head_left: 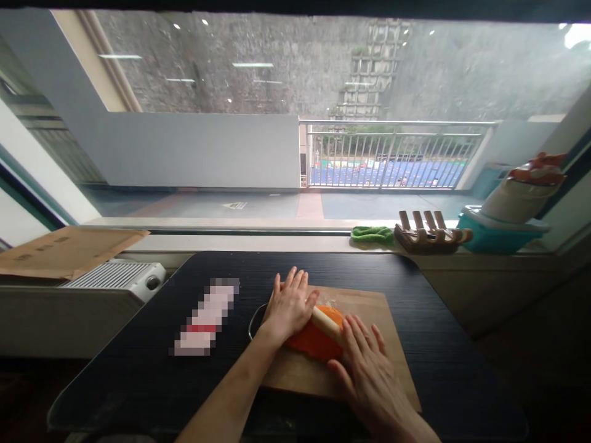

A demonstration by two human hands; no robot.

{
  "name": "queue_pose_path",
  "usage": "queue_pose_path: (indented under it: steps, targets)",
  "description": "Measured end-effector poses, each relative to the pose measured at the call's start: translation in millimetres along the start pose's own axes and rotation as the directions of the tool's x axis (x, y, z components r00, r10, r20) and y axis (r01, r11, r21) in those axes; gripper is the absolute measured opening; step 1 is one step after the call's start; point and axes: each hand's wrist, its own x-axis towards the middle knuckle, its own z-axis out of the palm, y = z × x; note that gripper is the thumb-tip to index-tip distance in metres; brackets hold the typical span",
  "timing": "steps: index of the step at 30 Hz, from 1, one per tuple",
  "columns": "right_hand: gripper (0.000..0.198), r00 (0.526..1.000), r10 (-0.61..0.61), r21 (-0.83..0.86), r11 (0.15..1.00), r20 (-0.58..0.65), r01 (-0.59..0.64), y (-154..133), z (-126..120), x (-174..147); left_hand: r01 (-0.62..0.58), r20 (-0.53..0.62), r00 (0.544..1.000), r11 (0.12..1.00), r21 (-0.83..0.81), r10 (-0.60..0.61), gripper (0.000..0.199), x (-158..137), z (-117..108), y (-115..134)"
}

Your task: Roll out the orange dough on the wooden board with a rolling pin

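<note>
A pale rolling pin [327, 322] lies slantwise across a flat sheet of orange dough [318, 342]. Under the dough is a wooden board [369, 301] with a metal loop handle [252, 323] at its left side. My left hand [292, 304] rests on the pin's far left end, fingers stretched out and apart. On the near right end lies my right hand [364, 354], also with its fingers extended. Both palms press from above and hide the pin's ends.
The board sits on a black table [221, 381]. A blurred pinkish item [207, 320] lies left of it. On the windowsill are a green cloth [372, 234], a brown rack [429, 237] and a teal box [498, 231]. A brown envelope [69, 249] lies over a white heater [133, 277].
</note>
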Motion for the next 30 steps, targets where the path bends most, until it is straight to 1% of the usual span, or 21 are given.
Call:
queue_pose_path:
  steps: [2,4,7,9,11,14,16,17,20,22,24,26,28,30]
  targets:
    - [0.060,0.999,0.052,0.006,0.999,0.009,-0.052,5,3,5,-0.021,0.018,1.000,1.000,0.003,0.021,0.059,14,0,5]
    - [0.060,0.998,0.067,0.009,0.998,0.001,-0.067,2,5,5,-0.038,0.036,0.999,0.999,0.004,0.038,0.058,20,-1,5]
    - [0.067,0.999,0.030,0.011,1.000,-0.042,-0.029,-13,4,-2,-0.044,0.051,0.998,0.999,0.007,0.044,0.056,13,-2,0]
    - [0.072,0.999,-0.003,0.018,1.000,-0.054,0.004,-18,3,-6,-0.035,0.053,0.998,0.999,0.007,0.035,0.057,10,-2,0]
    - [0.070,0.999,-0.006,0.029,1.000,-0.035,0.007,-12,2,-5,-0.033,0.053,0.998,0.999,0.002,0.033,0.058,16,-1,5]
    - [0.065,0.998,0.058,0.030,0.998,-0.012,-0.058,2,4,-1,-0.060,0.068,0.996,0.998,-0.016,0.061,0.057,33,2,17]
    - [0.068,0.996,0.090,0.021,0.996,-0.020,-0.089,4,7,-1,-0.082,0.084,0.993,0.996,-0.026,0.084,0.057,38,2,19]
    - [0.070,0.996,0.079,0.018,0.997,-0.033,-0.079,1,8,-2,-0.087,0.090,0.992,0.996,-0.028,0.089,0.057,36,2,17]
    - [0.079,0.996,-0.032,0.027,0.999,-0.082,0.034,-12,9,-7,-0.082,0.097,0.992,0.996,-0.027,0.084,0.057,23,-1,7]
    - [0.080,0.994,-0.061,0.031,0.997,-0.087,0.064,-16,7,-9,-0.076,0.103,0.992,0.997,-0.028,0.079,0.057,19,-1,5]
    - [0.079,0.998,-0.019,0.025,0.999,-0.054,0.020,-11,5,-8,-0.082,0.114,0.990,0.996,-0.036,0.086,0.058,26,1,11]
    - [0.077,0.999,0.033,0.008,0.999,-0.033,-0.033,-2,3,-6,-0.097,0.130,0.986,0.994,-0.049,0.102,0.059,40,6,22]
    - [0.076,0.997,0.059,-0.010,0.998,-0.044,-0.060,4,3,-4,-0.113,0.147,0.982,0.992,-0.060,0.121,0.059,53,9,30]
    - [0.075,0.996,0.053,-0.015,0.998,-0.067,-0.054,2,5,-4,-0.126,0.156,0.978,0.990,-0.066,0.135,0.059,55,9,30]
